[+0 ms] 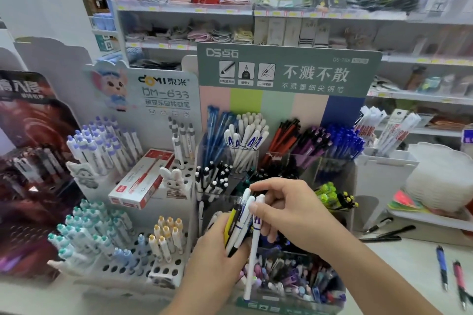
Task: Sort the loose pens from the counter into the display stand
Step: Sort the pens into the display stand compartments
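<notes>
My left hand point(216, 250) grips a bundle of pens point(239, 225), white ones and a yellow-and-black one, in front of the green tiered display stand point(286, 77). My right hand point(289, 210) pinches one long white pen point(252, 258) near its cap and holds it upright beside the bundle. Both hands hover over the stand's lower clear compartments. A matching group of white pens with blue lettering point(245, 140) stands in an upper compartment. Loose pens lie on the counter at right: a blue pen point(442, 267), a red pen point(459, 281) and some black pens point(384, 233).
A white stand with holes point(120, 266) holds purple, teal and yellow pens at left, with a red-and-white pen box point(142, 179) on it. A dark display point(28, 161) stands far left. A white bin point(386, 169) and stacked white trays point(440, 179) sit at right. Store shelves fill the background.
</notes>
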